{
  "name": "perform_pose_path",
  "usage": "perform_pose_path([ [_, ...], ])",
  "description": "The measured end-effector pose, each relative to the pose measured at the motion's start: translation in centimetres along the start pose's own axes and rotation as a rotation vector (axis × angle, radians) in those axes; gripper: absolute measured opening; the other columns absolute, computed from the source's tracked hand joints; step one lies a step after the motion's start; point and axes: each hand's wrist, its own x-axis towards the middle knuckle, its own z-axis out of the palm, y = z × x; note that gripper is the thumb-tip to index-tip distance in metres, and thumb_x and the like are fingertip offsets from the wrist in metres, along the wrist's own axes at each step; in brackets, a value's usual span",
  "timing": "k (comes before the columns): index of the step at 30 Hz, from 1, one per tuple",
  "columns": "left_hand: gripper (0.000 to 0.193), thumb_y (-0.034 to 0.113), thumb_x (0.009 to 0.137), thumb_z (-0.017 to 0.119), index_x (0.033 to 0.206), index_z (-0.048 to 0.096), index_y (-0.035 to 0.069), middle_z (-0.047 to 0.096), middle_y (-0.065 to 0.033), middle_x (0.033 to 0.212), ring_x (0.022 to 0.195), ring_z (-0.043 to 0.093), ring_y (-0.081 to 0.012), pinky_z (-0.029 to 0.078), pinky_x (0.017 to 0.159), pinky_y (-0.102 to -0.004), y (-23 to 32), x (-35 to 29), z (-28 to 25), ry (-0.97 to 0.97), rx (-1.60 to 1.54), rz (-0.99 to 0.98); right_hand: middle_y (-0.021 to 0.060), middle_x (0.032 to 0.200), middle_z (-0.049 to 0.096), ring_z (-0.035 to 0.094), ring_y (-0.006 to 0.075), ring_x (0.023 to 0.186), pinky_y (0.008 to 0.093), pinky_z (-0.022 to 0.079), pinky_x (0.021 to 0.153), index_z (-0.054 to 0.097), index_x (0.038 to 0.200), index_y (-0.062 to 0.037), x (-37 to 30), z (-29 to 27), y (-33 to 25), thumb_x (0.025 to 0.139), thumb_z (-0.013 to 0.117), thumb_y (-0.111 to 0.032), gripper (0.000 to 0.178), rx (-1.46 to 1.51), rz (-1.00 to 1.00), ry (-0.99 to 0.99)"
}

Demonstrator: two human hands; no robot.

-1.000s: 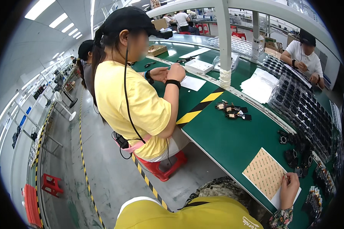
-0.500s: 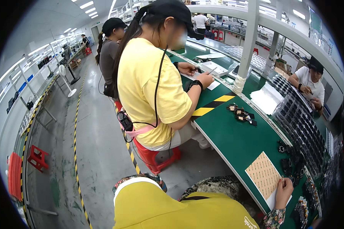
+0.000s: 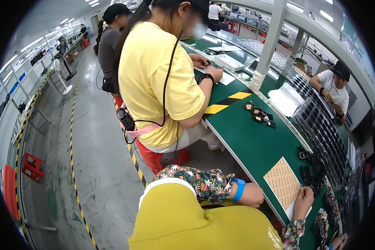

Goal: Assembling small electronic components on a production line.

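My right hand [image 3: 304, 203] is at the lower right corner of a beige sheet [image 3: 281, 183] with rows of small printed marks. Its fingertips are pinched together on the sheet's edge. Under that hand, part of a white sheet [image 3: 291, 210] shows from beneath the beige one. My left hand [image 3: 253, 195], with a blue wristband [image 3: 238, 189] behind it, hangs beside the near edge of the green table [image 3: 254, 148]. Its back is toward me and its fingers are mostly hidden.
Black camera-like parts [image 3: 312, 173] lie right of the sheet, and more dark parts [image 3: 259, 113] lie farther up the table. Clear trays of parts [image 3: 321, 137] line the far side. A co-worker in yellow [image 3: 154, 83] sits ahead; another person's hand [image 3: 339, 241] shows at lower right.
My left forearm and hand have come into view, reaching toward the table edge. My right hand stays on the beige sheet's corner. The whole view has shifted slightly.
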Motion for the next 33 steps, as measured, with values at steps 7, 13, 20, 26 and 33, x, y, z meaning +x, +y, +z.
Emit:
perform_pose_path([
  [7, 0.031, 0.026, 0.086, 0.055, 0.066, 0.059, 0.003, 0.057, -0.0176, 0.061, 0.061, 0.057, -0.0380, 0.044, 0.055, -0.0472, 2.4, 6.6, -3.9, 0.080, -0.264, 0.239, 0.0136, 0.075, 0.052, 0.054, 0.0288, 0.067, 0.0351, 0.044, 0.061, 0.055, 0.086, 0.0016, 0.1, -0.2, 0.2, 0.077, 0.056, 0.007, 0.010, -0.036, 0.010, -0.006],
  [13, 0.015, 0.022, 0.086, 0.054, 0.087, 0.054, 0.007, 0.056, -0.0163, 0.059, 0.055, 0.056, -0.0372, 0.043, 0.051, -0.0476, 1.8, 12.7, -4.9, 0.100, -0.141, 0.338, 0.0136, 0.077, 0.053, 0.054, 0.0296, 0.067, 0.0353, 0.045, 0.061, 0.057, 0.085, -0.0025, 0.3, -0.5, 0.5, 0.070, 0.056, 0.007, 0.018, 0.046, 0.085, -0.017],
  [20, 0.020, 0.015, 0.080, 0.059, 0.099, 0.058, 0.009, 0.058, -0.0098, 0.064, 0.056, 0.059, -0.0306, 0.046, 0.050, -0.0413, 0.0, 15.4, -4.8, -0.049, -0.068, 0.496, 0.0116, 0.079, 0.053, 0.057, 0.0320, 0.071, 0.0400, 0.047, 0.060, 0.056, 0.084, -0.0068, 0.6, -1.4, 0.3, 0.070, 0.060, -0.002, 0.016, -0.039, 0.146, -0.048],
  [26, 0.017, 0.009, 0.077, 0.061, 0.094, 0.062, 0.006, 0.057, -0.0092, 0.068, 0.058, 0.057, -0.0305, 0.047, 0.055, -0.0405, -3.1, 16.4, -5.9, 0.158, 0.033, 0.374, 0.0111, 0.078, 0.053, 0.057, 0.0313, 0.069, 0.0408, 0.047, 0.059, 0.057, 0.084, -0.0069, 0.7, -1.3, 0.2, 0.068, 0.061, 0.000, 0.018, 0.035, 0.146, -0.065],
  [33, 0.008, 0.010, 0.072, 0.059, 0.076, 0.060, 0.003, 0.059, -0.0152, 0.080, 0.080, 0.057, -0.0335, 0.048, 0.068, -0.0427, -12.2, 21.3, -6.9, 0.640, 0.279, -0.013, 0.0146, 0.078, 0.053, 0.056, 0.0296, 0.067, 0.0343, 0.046, 0.059, 0.057, 0.086, 0.0004, 1.1, -1.1, -1.5, 0.071, 0.055, 0.008, 0.018, 0.069, 0.169, -0.097],
])
